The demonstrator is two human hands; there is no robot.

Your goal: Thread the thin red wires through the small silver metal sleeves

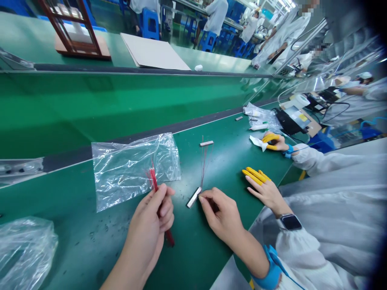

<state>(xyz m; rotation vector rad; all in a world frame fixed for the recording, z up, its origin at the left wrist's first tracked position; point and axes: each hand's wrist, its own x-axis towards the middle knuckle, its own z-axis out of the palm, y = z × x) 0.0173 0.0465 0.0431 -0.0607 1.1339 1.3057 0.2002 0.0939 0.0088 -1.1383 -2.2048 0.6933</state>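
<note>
My left hand (pixel 155 221) is closed around a bundle of thin red wires (pixel 153 180), whose frayed upper ends fan out above the thumb. The bundle's lower end pokes out below the fingers. With thumb and forefinger pinched together, my right hand (pixel 222 215) is at the right edge of a black-and-white strip-shaped part (pixel 194 197) on the bench; what lies in the pinch is too small to make out. Several fine reddish wires (pixel 204 167) run upward from near that part. Beyond them lies a small pale strip (pixel 207 143).
A clear plastic bag (pixel 136 171) lies behind my left hand, another (pixel 24 253) at the lower left. On the right, a co-worker's hands (pixel 266 191) wear yellow finger covers; one holds a white piece (pixel 258 142). A raised ledge (pixel 217 66) bears a cardboard sheet (pixel 155 52).
</note>
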